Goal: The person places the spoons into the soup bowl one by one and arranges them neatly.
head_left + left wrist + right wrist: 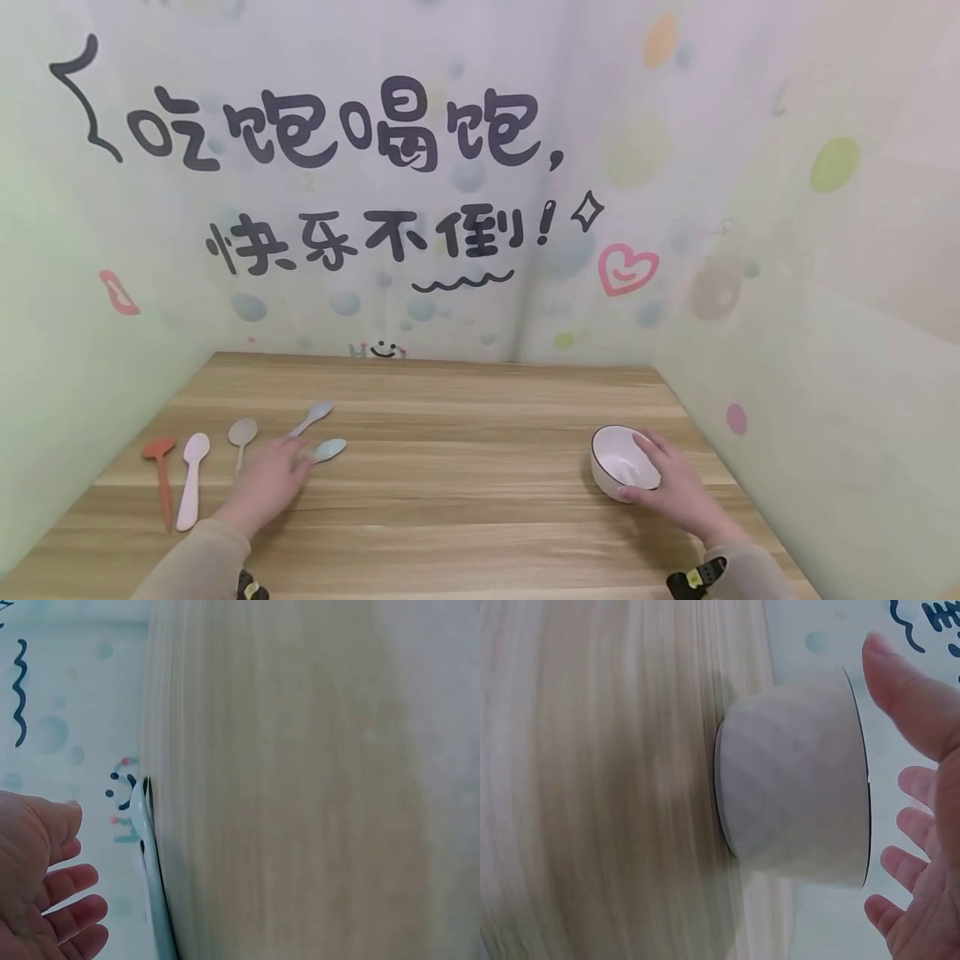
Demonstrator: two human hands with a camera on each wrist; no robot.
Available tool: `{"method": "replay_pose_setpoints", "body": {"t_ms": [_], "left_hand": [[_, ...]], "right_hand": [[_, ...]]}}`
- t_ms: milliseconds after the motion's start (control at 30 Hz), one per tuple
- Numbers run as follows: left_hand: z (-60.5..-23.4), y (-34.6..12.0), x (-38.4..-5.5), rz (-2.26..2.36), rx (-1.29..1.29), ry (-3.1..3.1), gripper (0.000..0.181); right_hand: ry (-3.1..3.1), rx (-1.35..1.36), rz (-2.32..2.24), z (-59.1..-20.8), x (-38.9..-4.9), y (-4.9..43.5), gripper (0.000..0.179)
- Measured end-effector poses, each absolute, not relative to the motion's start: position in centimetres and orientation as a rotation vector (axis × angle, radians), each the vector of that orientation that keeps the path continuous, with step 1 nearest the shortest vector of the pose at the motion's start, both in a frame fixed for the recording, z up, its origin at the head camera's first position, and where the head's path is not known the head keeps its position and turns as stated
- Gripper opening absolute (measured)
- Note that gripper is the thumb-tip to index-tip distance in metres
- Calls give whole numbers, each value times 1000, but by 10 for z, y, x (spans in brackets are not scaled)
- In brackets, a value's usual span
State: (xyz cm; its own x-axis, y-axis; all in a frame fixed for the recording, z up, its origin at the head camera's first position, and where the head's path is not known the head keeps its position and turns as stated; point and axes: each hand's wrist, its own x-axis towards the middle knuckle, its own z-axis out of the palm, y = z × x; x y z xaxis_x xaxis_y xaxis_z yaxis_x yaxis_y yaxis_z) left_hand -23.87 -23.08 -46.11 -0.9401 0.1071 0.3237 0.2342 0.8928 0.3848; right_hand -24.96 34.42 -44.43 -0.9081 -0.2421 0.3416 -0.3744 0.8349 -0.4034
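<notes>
My left hand [272, 479] is over the left half of the table, its fingers loosely bent and holding nothing. Near its fingertips lies a light blue-green spoon [331, 451], whose handle runs under the hand. Just beyond is a grey-blue spoon [320, 410]. In the left wrist view the blue-green spoon [155, 877] lies on the table, apart from the fingers. On the right, a white bowl [617, 458] with a dark rim stands upright. My right hand [678, 492] is spread above its near right rim. The right wrist view shows a gap between these fingers and the bowl [795, 780].
Left of my left hand lie a beige spoon [242, 432], a pale pink spoon [191, 483] and an orange flat-headed utensil [162, 479]. Printed walls [450, 325] enclose the wooden table [465, 500] at the back and both sides.
</notes>
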Motion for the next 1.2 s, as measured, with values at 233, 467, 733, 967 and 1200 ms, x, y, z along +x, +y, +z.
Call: {"method": "replay_pose_setpoints", "body": {"t_ms": [233, 467, 733, 967, 1200], "left_hand": [[-466, -238, -241, -614, -167, -2775, 37], [-466, -241, -243, -610, -104, -2780, 38], [-466, -242, -244, -628, -56, -2826, 38], [-468, -244, -242, -617, -37, -2870, 31], [-464, -243, -236, -578, -39, -2917, 24]], "right_hand": [[-2782, 411, 740, -450, -255, 357, 92], [-2857, 347, 803, -459, -261, 368, 98], [-2852, 362, 890, -461, -260, 369, 97], [-2848, 362, 906, -459, -259, 365, 97], [-2855, 355, 979, -457, -259, 353, 97]]}}
